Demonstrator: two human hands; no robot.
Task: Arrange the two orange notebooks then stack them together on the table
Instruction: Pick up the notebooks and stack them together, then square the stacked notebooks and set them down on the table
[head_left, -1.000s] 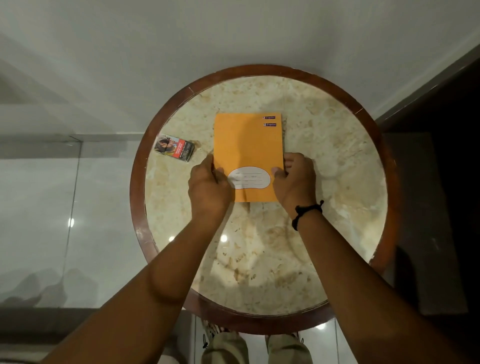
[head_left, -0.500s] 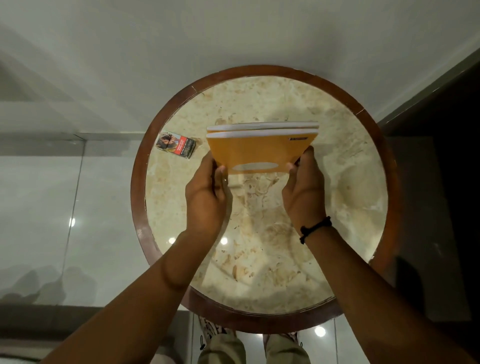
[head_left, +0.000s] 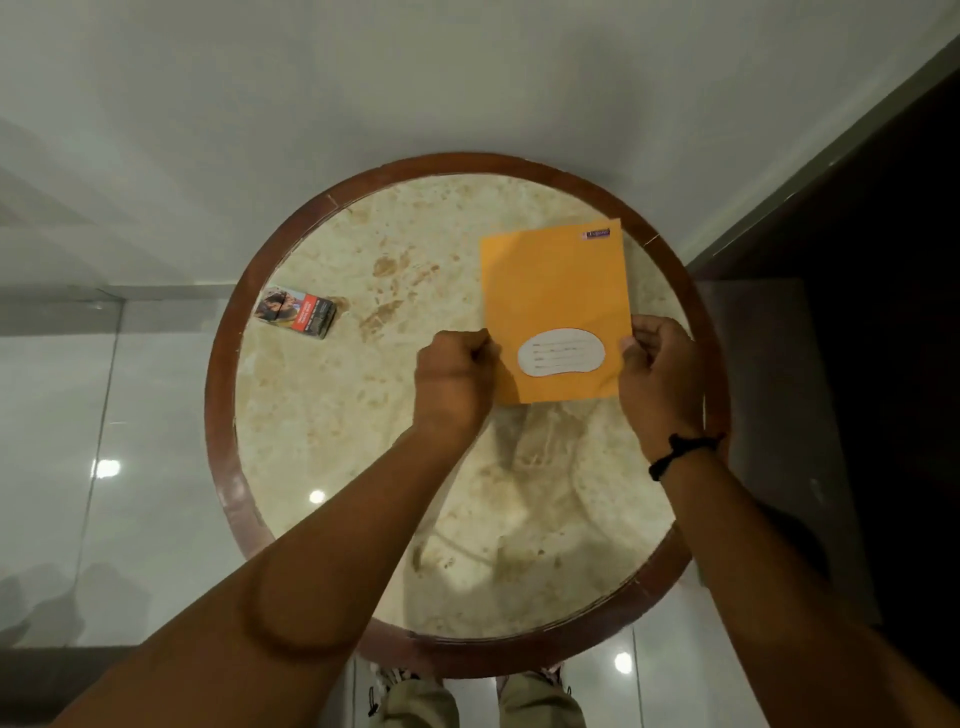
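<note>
The two orange notebooks (head_left: 556, 291) form one aligned stack on the right side of the round marble table (head_left: 322, 426). Only the top cover shows, with a white oval label near its lower edge. My left hand (head_left: 454, 376) pinches the stack's lower left edge. My right hand (head_left: 657, 369) grips its lower right edge, a black band on the wrist. The stack looks flat on or just above the tabletop; the lower notebook is hidden beneath the top one.
A small red and dark printed box (head_left: 296, 312) lies on the table's left part. The table has a raised brown wooden rim (head_left: 218, 415). A white wall stands behind, a dark panel (head_left: 857, 312) to the right, glossy floor tiles below.
The stack lay flat at the table's middle, was tipped up on edge in both hands, and is now flat again, shifted to the right side of the table.
</note>
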